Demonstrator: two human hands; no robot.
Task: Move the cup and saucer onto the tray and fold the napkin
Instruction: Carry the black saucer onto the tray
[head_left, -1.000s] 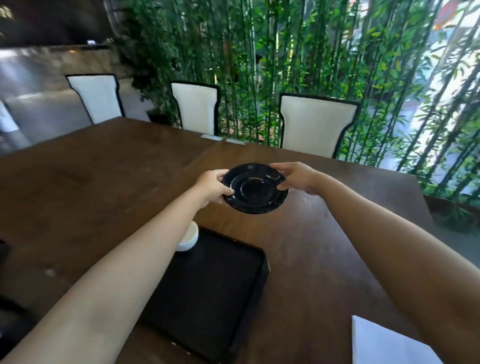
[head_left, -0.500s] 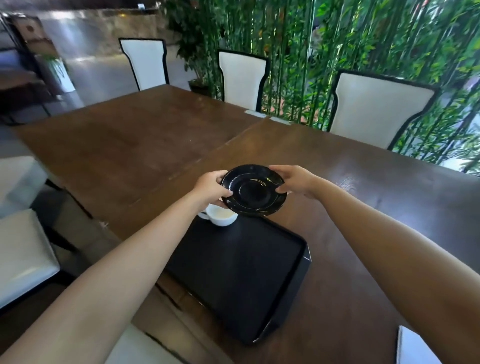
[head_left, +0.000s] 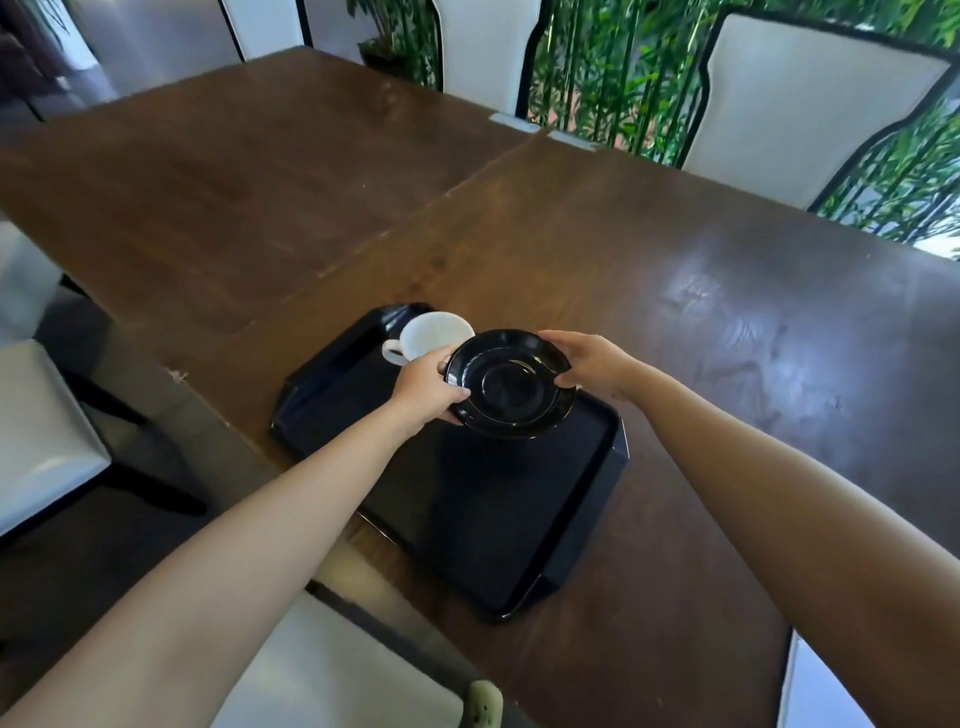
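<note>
A glossy black saucer (head_left: 511, 389) hangs tilted above the far end of a black rectangular tray (head_left: 483, 519). My left hand (head_left: 423, 387) grips its left rim and my right hand (head_left: 592, 364) pinches its right rim. A white cup (head_left: 434, 335) stands upright in the tray's far left corner, partly behind the saucer and my left hand. A white strip at the lower right edge (head_left: 815, 691) may be the napkin; I cannot tell for sure.
The tray lies on a dark wooden table (head_left: 727, 322) near its left edge. White chairs (head_left: 810, 98) stand along the far side before green bamboo. Another white chair seat (head_left: 41, 436) sits left of the table, and one (head_left: 332, 670) is below me.
The saucer, held in both hands, has come back toward me and down, from over bare table to over the tray beside the cup. My view has tilted downward.
</note>
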